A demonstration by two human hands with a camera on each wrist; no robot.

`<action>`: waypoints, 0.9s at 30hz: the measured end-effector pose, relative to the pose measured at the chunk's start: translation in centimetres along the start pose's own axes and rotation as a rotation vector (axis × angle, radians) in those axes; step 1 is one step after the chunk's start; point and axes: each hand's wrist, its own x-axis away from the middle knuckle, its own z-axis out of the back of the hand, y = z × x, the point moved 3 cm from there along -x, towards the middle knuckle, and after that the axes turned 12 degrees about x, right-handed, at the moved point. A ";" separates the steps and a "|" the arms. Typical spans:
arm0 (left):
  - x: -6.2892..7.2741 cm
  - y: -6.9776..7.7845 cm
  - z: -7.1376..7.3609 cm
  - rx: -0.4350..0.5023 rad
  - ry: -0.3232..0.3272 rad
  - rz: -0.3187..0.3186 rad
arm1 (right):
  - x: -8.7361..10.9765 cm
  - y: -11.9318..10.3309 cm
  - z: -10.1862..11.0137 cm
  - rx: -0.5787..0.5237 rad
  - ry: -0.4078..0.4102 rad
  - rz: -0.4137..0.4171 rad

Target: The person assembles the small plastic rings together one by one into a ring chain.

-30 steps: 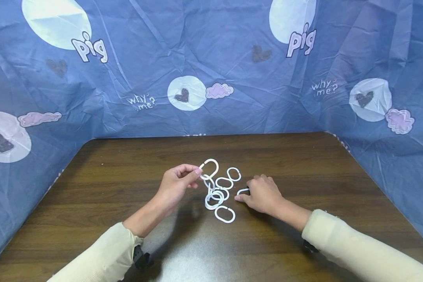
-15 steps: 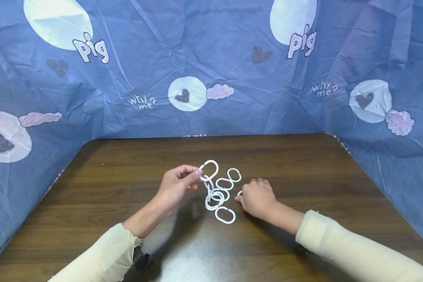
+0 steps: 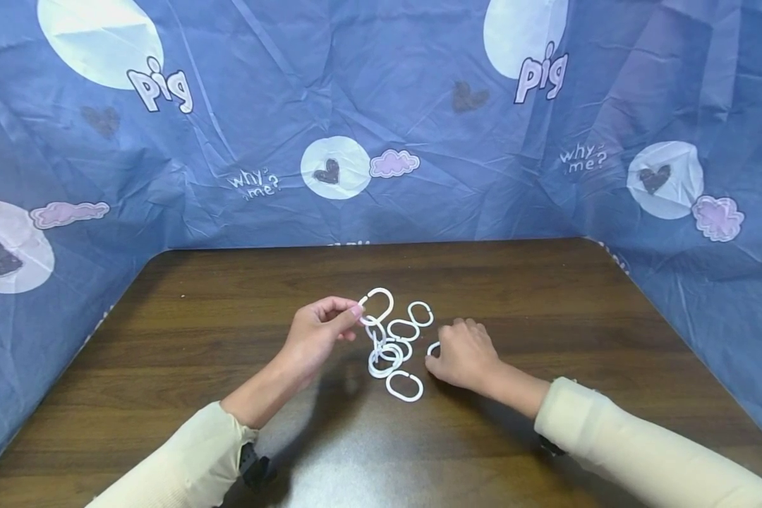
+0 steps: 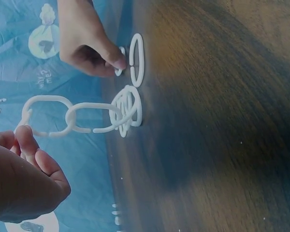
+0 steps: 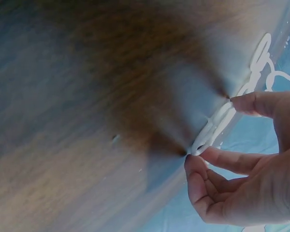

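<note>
My left hand (image 3: 317,333) pinches a white plastic C-shaped link (image 3: 391,303) between thumb and fingertips, raised above the table. In the left wrist view a second link (image 4: 93,105) hangs hooked through it and leads down to a pile of links (image 4: 136,104). My right hand (image 3: 466,355) is low at the table, right of the pile. Its thumb and fingers hold another link (image 5: 213,126) at its two ends; the hand mostly hides this link in the head view. One more link (image 3: 409,401) lies in front of the pile.
The brown wooden table (image 3: 241,282) carries everything. Behind the pile lie further links (image 3: 430,314), touching one another; whether they are hooked together I cannot tell. A blue printed cloth (image 3: 381,85) walls the back and both sides.
My right hand has shifted slightly left and turned over its link, covering more of it. The left hand keeps its place, while the link hanging below it sways a little.
</note>
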 end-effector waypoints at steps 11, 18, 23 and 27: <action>-0.1 -0.2 0.0 0.001 -0.004 0.000 | -0.8 1.1 1.4 -0.160 0.057 -0.046; -0.1 -0.2 -0.1 0.001 -0.007 0.003 | -1.5 1.6 3.0 -0.285 0.103 -0.052; 0.0 -0.1 0.0 -0.001 -0.003 0.004 | -1.9 1.7 4.1 -0.354 0.181 -0.030; 0.0 -0.2 0.0 0.002 -0.005 0.007 | -1.9 1.7 4.4 -0.379 0.220 -0.017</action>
